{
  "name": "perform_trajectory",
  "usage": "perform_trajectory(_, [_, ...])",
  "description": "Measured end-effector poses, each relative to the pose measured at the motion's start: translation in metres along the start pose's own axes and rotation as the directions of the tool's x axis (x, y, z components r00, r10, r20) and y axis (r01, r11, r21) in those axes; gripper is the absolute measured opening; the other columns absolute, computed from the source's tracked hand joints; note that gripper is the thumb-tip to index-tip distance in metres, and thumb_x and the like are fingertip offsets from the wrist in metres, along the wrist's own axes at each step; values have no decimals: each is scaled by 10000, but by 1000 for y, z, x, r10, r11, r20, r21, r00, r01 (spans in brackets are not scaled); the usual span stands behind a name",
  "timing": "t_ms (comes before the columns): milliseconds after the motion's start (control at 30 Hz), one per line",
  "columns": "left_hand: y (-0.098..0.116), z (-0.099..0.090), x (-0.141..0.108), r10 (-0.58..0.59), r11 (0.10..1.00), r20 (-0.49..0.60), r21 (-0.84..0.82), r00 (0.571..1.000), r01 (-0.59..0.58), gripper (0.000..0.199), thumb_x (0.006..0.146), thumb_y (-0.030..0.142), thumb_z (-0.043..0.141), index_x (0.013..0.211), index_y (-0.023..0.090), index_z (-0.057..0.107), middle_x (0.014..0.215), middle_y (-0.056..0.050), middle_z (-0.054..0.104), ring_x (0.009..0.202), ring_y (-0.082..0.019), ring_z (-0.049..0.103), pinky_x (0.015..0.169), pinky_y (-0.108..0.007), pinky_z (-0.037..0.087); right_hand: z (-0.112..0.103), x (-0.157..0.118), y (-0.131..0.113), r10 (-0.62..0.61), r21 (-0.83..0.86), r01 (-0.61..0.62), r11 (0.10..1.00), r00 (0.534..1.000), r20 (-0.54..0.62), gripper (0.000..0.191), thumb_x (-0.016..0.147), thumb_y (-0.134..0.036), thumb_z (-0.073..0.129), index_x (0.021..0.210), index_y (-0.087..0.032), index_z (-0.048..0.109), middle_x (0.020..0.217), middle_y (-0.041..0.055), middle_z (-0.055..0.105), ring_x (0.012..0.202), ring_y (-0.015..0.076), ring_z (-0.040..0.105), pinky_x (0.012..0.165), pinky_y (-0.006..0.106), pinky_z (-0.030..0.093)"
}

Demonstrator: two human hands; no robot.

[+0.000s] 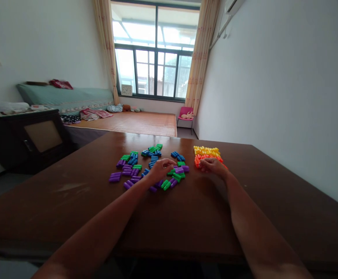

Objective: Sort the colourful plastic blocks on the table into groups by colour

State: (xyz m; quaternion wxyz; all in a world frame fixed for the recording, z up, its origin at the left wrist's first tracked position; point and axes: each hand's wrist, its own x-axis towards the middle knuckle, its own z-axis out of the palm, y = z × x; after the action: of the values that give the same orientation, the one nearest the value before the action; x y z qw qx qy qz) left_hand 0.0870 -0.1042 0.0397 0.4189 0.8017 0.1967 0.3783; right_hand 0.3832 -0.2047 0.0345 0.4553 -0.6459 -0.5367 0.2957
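Hands [160, 169], pieces [205, 157] partly hidden behind.

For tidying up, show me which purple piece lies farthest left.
The purple piece at the left edge of the scattered pieces; all the other purple pieces lie farther right.

Glaring window [156, 50], dim table [183, 217] — edges stretched, detail seemingly soft
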Motion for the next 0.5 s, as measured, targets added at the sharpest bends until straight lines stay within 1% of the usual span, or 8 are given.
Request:
perform_trajectory(67, [6, 15, 4, 35, 999, 60, 24, 998, -36, 250, 790, 349, 625, 936, 173, 725, 874, -53, 728, 779, -188, 655, 726, -289, 528, -19, 7, 4, 26, 71, -7, 997, 962, -273, 538, 713, -680, 606, 758, -147, 661, 763, 87, 704, 598, 155, 612, 549, 284, 513])
perform_trajectory(133, [12, 36, 11, 32, 997, 122, 62, 992, -39, 293, 762, 334, 658, 1004, 180, 714, 894, -62, 727, 808, -213, 664, 772, -324, 531, -40, 12, 14, 34, 65, 0, 998, 850, -526, 539, 720, -682, 583, 800, -152, 647, 796, 113, 703, 639, 181, 624, 599, 324, 535])
perform_trajectory(200, [16, 64, 21, -20, 995, 153, 102, 988, 5, 417, 725, 334, 698, 1109, 171, 679, 951, -93, 720, 867, -259, 669, 817, -370, 530, -60, 13, 29, 5, -23, -25, 999, 772, -636, 568, 723, -667, 579, 923, -140, 651, 907, 150, 707, 770, 231, 653, 706, 379, 548])
perform_trajectory(233, [17, 79, 26, -52, 992, 149, 119, 987, 34, 497, 703, 333, 720, 1163, 160, 651, 1016, -119, 708, 925, -289, 663, 851, -395, 524, -68, 11, 37, -14, -82, -51, 995, 769, -639, 604, 719, -654, 589, 1012, -129, 643, 1001, 171, 698, 867, 257, 656, 777, 403, 541])
perform_trajectory(300, [16, 108, 38, -90, 986, 104, 150, 991, 74, 661, 658, 308, 758, 1271, 143, 573, 1235, -171, 623, 1147, -351, 578, 990, -433, 458, -77, 3, 53, -17, -203, -123, 971, 817, -576, 744, 688, -631, 636, 1207, -102, 575, 1214, 209, 627, 1082, 303, 607, 922, 437, 490])
perform_trajectory(367, [12, 135, 48, -171, 963, 68, 223, 983, 152, 849, 624, 274, 779, 1389, 117, 447, 1447, -217, 435, 1369, -387, 354, 1127, -451, 309, -79, -7, 67, 28, -323, -213, 922, 869, -494, 936, 633, -635, 688, 1352, -77, 465, 1376, 237, 506, 1258, 348, 490, 1027, 464, 412])
perform_trajectory(433, [7, 155, 55, -305, 904, 27, 322, 952, 281, 991, 630, 291, 777, 1471, 80, 297, 1552, -245, 232, 1454, -394, 139, 1178, -472, 176, -75, -16, 78, 78, -441, -289, 849, 896, -437, 1070, 601, -672, 698, 1421, -63, 382, 1466, 249, 396, 1365, 382, 351, 1097, 496, 321])
perform_trajectory(500, [1, 169, 60, -405, 833, -28, 401, 914, 381, 1054, 668, 348, 753, 1502, 43, 184, 1576, -260, 115, 1466, -395, 46, 1181, -492, 116, -67, -21, 85, 98, -531, -319, 785, 910, -402, 1113, 616, -722, 657, 1455, -70, 327, 1519, 237, 312, 1417, 385, 247, 1139, 516, 235])
